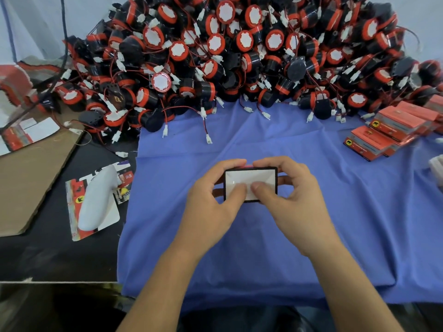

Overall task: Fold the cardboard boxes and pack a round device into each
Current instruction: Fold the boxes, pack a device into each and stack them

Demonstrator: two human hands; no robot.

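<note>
While left hand (211, 202) and right hand (291, 200) pinch a box (251, 176), blue cloth (254, 238) beneath; devices (239, 56) heaped behind

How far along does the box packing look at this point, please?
Done: several closed red boxes are stacked on the right of the blue cloth. In hand: the left hand and right hand grip one cardboard box, thumbs pressing its white flaps. Left: a large pile of round devices lies unpacked behind it.

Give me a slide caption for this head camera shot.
The left hand and right hand grip a small cardboard box over a blue cloth, round devices heaped behind.
</note>
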